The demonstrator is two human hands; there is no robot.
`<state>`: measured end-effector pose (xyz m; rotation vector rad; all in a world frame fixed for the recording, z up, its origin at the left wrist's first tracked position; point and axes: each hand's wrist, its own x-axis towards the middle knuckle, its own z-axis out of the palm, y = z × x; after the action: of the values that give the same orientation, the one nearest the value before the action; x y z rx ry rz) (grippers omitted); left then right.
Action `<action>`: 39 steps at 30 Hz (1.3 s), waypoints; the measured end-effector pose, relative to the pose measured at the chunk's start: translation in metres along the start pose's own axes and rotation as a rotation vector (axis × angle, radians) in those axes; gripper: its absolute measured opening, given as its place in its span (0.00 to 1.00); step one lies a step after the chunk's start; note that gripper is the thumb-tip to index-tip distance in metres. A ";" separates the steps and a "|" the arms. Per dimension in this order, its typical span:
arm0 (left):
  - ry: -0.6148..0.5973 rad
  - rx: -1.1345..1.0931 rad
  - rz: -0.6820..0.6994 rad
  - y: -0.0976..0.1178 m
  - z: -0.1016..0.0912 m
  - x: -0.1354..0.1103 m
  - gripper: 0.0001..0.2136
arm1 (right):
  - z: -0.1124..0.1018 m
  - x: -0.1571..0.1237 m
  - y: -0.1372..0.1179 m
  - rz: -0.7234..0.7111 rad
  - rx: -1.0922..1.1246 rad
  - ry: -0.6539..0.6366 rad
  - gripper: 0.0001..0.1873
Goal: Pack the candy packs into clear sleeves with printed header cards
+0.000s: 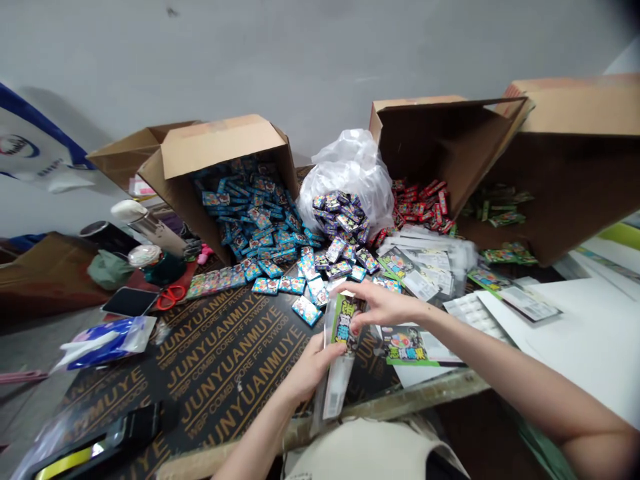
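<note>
Grey wall backs a dark plywood surface [225, 380] printed in gold with "JUNYUANMUYE" and "WBSP COMBI CORE F-F PLYWOOD". Over its near edge, the left hand [313, 367] grips a clear plastic sleeve [337, 380] around a green-edged printed card [344, 323], while the right hand [380, 303] pinches the sleeve's top in a narrow hold. Just right lies a similar green card [405, 345]. Farther away, small blue packets [255, 227] spill from a tilted cardboard box [225, 147], beside a plastic bag [350, 167]; red scissors [171, 297] rest left.
</note>
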<state>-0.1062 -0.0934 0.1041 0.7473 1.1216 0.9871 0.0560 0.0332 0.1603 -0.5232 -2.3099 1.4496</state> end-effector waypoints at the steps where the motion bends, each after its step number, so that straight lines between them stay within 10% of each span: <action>1: 0.044 -0.013 -0.017 -0.002 0.000 0.000 0.13 | 0.003 0.000 0.002 0.005 0.025 0.106 0.25; 5: 0.142 -0.133 -0.003 -0.008 -0.001 0.002 0.14 | 0.023 0.000 0.016 0.104 0.184 0.573 0.22; 13: 0.090 0.238 0.176 -0.007 -0.010 0.002 0.17 | 0.049 -0.004 0.037 0.292 0.469 0.376 0.15; 20: 0.234 0.083 0.186 -0.016 -0.018 0.017 0.17 | 0.074 -0.024 0.049 0.422 0.693 0.084 0.22; 30: 0.045 0.012 0.052 -0.043 -0.020 0.014 0.18 | 0.084 -0.039 0.077 0.449 0.634 0.299 0.23; 39: 0.153 0.010 0.219 -0.024 -0.019 0.018 0.15 | 0.087 -0.035 0.063 0.324 0.522 0.558 0.18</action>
<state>-0.1166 -0.0863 0.0712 0.8259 1.1949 1.2406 0.0518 -0.0256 0.0643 -1.0119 -1.3968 1.6946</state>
